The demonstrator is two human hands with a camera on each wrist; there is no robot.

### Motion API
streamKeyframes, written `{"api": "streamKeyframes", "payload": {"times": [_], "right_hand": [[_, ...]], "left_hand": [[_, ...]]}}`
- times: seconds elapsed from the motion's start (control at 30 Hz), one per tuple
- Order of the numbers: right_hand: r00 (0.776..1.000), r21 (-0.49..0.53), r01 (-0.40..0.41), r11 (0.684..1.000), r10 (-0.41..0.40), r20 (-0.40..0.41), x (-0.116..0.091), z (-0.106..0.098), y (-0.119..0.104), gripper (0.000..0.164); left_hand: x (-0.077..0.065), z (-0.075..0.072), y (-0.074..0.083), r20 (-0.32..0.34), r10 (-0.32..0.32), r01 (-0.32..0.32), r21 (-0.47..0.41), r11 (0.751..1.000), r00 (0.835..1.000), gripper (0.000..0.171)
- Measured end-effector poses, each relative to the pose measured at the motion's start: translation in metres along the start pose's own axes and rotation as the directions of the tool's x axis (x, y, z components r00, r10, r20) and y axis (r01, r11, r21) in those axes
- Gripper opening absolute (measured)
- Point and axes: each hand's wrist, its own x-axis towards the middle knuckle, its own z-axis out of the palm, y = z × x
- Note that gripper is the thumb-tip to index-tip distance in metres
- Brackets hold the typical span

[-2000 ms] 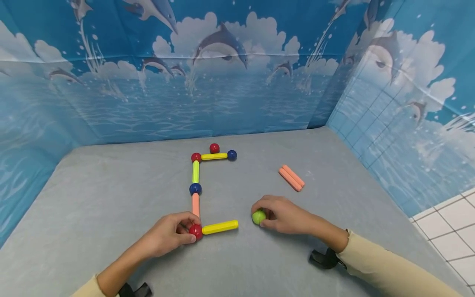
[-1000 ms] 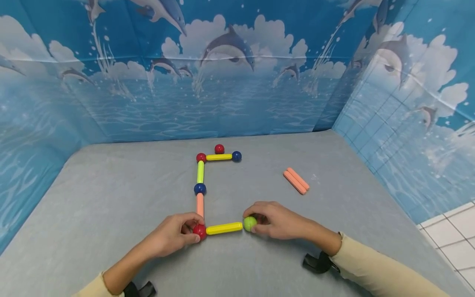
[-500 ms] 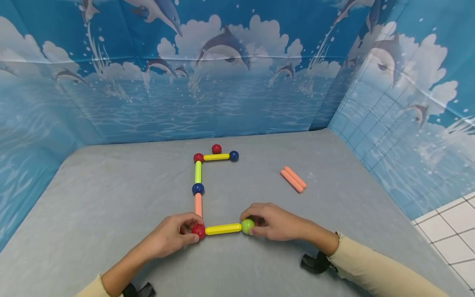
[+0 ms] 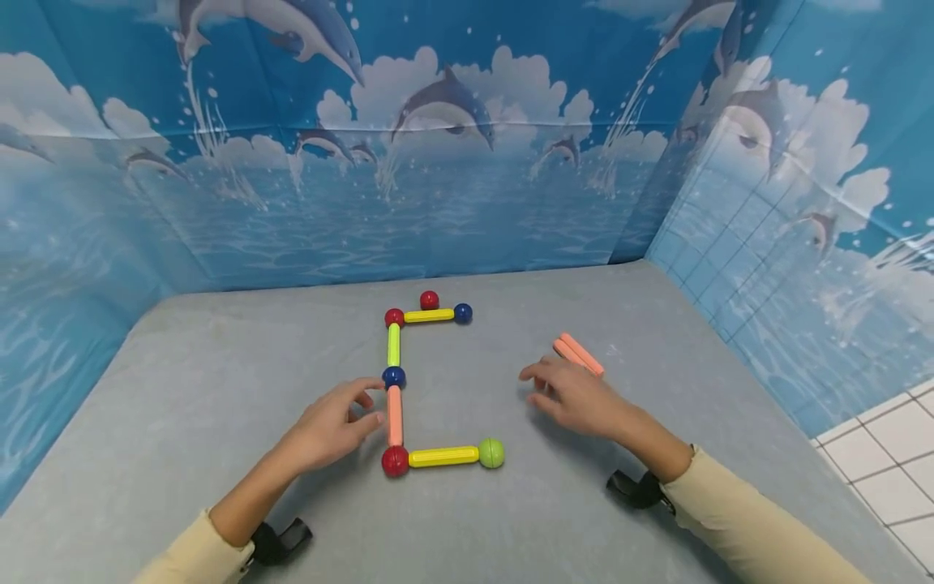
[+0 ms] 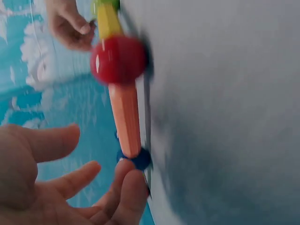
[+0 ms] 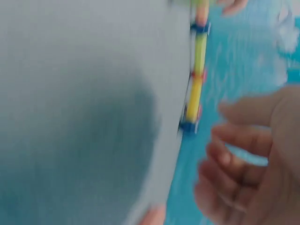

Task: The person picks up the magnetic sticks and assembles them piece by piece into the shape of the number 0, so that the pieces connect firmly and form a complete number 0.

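Observation:
In the head view a C-shaped chain of toy rods and balls lies on the grey surface. Its near side joins a red ball (image 4: pixel 395 461), a yellow rod (image 4: pixel 443 457) and a green ball (image 4: pixel 492 453). An orange rod (image 4: pixel 395 415) leads from that red ball to a blue ball (image 4: pixel 394 377), then a lime rod (image 4: pixel 394 345) continues away. My left hand (image 4: pixel 328 430) hovers beside the orange rod, fingers loosely bent near the blue ball; contact is unclear. Holding nothing, my right hand (image 4: pixel 584 401) hangs just before two loose orange rods (image 4: pixel 581 354), partly covering them.
At the far end are another red ball (image 4: pixel 394 317), a yellow rod (image 4: pixel 429 315) and a blue ball (image 4: pixel 463 313). One more red ball (image 4: pixel 429 300) sits behind that rod. A dolphin-print curtain (image 4: pixel 452 203) closes off the back and sides.
The right hand brought the green ball left to the yellow rod's end, let go and moved right toward the loose orange rods. My left hand released the near red ball and moved away from me.

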Motion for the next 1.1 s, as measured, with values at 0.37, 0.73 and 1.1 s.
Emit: {"api": "streamKeyframes", "payload": {"times": [0.37,0.73,1.1], "right_hand": [[0.983,-0.242,-0.125,0.962,0.086,-0.164,0.01,-0.003,0.052,0.011],[0.977,-0.208,-0.199,0.958,0.177,-0.12,0.015,0.006,0.047,0.008],[0.953,0.116,-0.298,0.947,0.29,0.081,0.016,0.002,0.043,0.028]], "left_hand": [[0.055,-0.004,-0.007,-0.007,-0.004,0.005,0.078,0.997,1.0,0.034],[0.064,-0.001,-0.005,0.032,-0.076,0.075,0.048,0.996,0.997,0.026],[0.071,-0.004,-0.002,0.077,-0.053,0.053,0.009,0.999,0.996,0.028]]}}
